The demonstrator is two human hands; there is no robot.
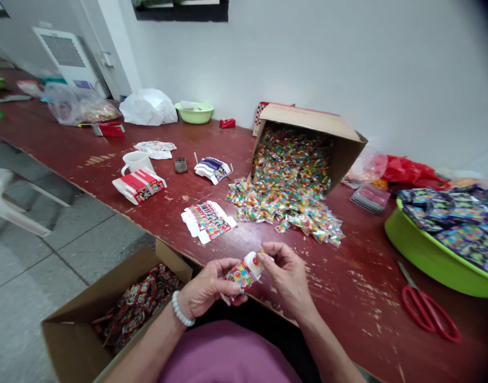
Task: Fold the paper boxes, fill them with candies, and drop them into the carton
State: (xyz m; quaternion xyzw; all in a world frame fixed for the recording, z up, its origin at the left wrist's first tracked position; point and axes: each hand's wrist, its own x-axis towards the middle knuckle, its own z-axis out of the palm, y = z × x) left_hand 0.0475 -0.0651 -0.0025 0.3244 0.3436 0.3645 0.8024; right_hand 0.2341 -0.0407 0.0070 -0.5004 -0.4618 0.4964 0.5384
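My left hand point(206, 290) is wrapped around a small colourful printed carton point(244, 274), holding it near the front edge of the red table point(347, 287). My right hand point(286, 271) pinches the white top flap end of the same carton with thumb and fingers. Just beyond my hands lies a stack of flat unfolded cartons point(208, 221). A pile of small wrapped candies point(287, 207) spills out of a tipped cardboard box point(311, 143) onto the table.
An open cardboard box point(108, 319) with filled cartons stands on the floor at lower left. Red scissors point(427, 308) and a green basin point(435, 255) of dark packets sit at right. A white mug point(135, 161), more carton stacks point(139, 185) and plastic bags lie farther back.
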